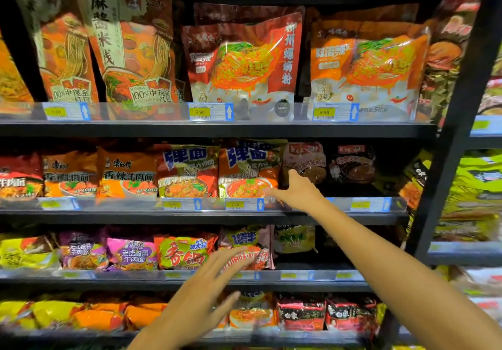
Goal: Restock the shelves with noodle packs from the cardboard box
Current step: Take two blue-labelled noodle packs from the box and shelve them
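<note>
On the shelves: rows of noodle packs stand behind clear price strips, four levels in view.
Right hand: the right hand (294, 190) reaches to the second shelf (190, 215) with fingers stretched flat and close together, thumb raised; it holds nothing.
What it touches: its fingertips (267, 191) lie on the lower right corner of an orange noodle pack (248, 171) at the shelf's front edge; the thumb points up at the gap between that pack and a darker red pack (305, 160) set further back.
Left hand: the left hand (206, 285) hovers lower, in front of the third shelf (163, 281), fingers straight and slightly spread, gripping nothing.
Near the left hand: its fingertips reach in front of a pink and orange pack (251, 245); whether they touch it I cannot tell, since the hand is blurred.
Cardboard box: out of view.
</note>
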Action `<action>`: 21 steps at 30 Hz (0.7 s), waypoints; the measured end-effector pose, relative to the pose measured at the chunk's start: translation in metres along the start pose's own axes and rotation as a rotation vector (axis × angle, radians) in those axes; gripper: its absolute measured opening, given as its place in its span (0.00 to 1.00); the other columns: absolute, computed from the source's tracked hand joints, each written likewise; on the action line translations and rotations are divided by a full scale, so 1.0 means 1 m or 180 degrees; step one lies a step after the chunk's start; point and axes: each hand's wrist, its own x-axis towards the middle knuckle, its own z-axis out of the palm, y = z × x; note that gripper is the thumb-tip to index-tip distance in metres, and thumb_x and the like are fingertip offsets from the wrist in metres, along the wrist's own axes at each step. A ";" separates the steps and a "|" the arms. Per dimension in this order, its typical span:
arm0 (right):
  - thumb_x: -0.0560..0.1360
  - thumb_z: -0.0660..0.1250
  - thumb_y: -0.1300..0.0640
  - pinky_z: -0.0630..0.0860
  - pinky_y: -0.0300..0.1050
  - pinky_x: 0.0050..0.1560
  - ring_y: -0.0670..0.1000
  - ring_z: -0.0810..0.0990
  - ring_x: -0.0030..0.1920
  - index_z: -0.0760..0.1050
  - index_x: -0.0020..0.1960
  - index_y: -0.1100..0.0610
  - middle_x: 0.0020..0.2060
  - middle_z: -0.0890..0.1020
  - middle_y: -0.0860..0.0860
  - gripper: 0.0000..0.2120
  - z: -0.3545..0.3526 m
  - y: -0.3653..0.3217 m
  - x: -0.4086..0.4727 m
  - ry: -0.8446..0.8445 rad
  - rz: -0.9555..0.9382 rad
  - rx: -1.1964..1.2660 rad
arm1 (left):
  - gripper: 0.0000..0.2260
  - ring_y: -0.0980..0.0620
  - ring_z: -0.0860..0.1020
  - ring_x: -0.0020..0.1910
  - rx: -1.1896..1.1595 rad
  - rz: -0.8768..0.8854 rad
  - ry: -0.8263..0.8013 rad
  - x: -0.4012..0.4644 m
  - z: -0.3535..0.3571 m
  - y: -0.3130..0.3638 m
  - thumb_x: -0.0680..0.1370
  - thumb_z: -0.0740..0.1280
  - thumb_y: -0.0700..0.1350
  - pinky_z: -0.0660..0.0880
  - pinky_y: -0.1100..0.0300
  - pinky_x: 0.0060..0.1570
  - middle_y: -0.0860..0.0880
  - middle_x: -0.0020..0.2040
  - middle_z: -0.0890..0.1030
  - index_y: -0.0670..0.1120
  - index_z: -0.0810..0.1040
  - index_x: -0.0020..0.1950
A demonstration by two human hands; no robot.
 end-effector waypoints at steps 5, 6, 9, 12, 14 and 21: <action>0.75 0.67 0.37 0.63 0.50 0.74 0.50 0.61 0.76 0.57 0.79 0.52 0.77 0.62 0.48 0.39 -0.003 0.032 -0.063 0.0789 -0.0722 0.0176 | 0.27 0.63 0.46 0.78 0.0085 -0.0045 -0.0162 -0.001 0.004 -0.015 0.83 0.57 0.59 0.54 0.59 0.76 0.66 0.78 0.46 0.68 0.46 0.77; 0.76 0.67 0.39 0.62 0.47 0.74 0.48 0.60 0.76 0.58 0.79 0.50 0.77 0.63 0.47 0.36 -0.001 0.041 -0.080 0.0898 -0.0855 0.0137 | 0.27 0.61 0.48 0.78 0.0054 -0.0001 -0.0203 0.002 0.008 -0.017 0.82 0.57 0.59 0.55 0.57 0.76 0.65 0.78 0.48 0.66 0.47 0.78; 0.77 0.67 0.42 0.62 0.44 0.73 0.46 0.61 0.75 0.61 0.77 0.49 0.75 0.65 0.45 0.32 0.012 0.074 -0.132 0.0963 -0.1094 -0.0157 | 0.27 0.54 0.52 0.79 0.0004 0.0220 -0.0335 0.015 0.030 -0.024 0.82 0.57 0.60 0.58 0.54 0.76 0.59 0.79 0.52 0.59 0.53 0.79; 0.78 0.67 0.42 0.63 0.44 0.74 0.46 0.61 0.76 0.61 0.77 0.49 0.74 0.66 0.46 0.32 0.037 0.120 -0.181 0.0706 -0.0966 -0.0383 | 0.28 0.50 0.55 0.79 -0.0035 0.0313 -0.0541 0.031 0.064 -0.018 0.81 0.58 0.62 0.59 0.51 0.75 0.54 0.79 0.57 0.55 0.59 0.79; 0.78 0.66 0.40 0.62 0.43 0.74 0.45 0.61 0.76 0.61 0.78 0.49 0.75 0.65 0.45 0.33 0.052 0.151 -0.217 0.0550 -0.0729 -0.0481 | 0.29 0.46 0.61 0.76 -0.0011 0.0461 -0.0644 0.041 0.089 -0.004 0.80 0.58 0.63 0.62 0.47 0.74 0.49 0.76 0.64 0.51 0.65 0.77; 0.75 0.58 0.29 0.58 0.50 0.77 0.47 0.55 0.78 0.56 0.79 0.44 0.78 0.59 0.44 0.37 0.071 0.246 -0.329 -0.0003 0.0435 -0.0557 | 0.37 0.43 0.59 0.76 -0.0177 0.0748 -0.1191 0.054 0.161 0.085 0.77 0.46 0.72 0.57 0.45 0.76 0.47 0.77 0.63 0.49 0.66 0.76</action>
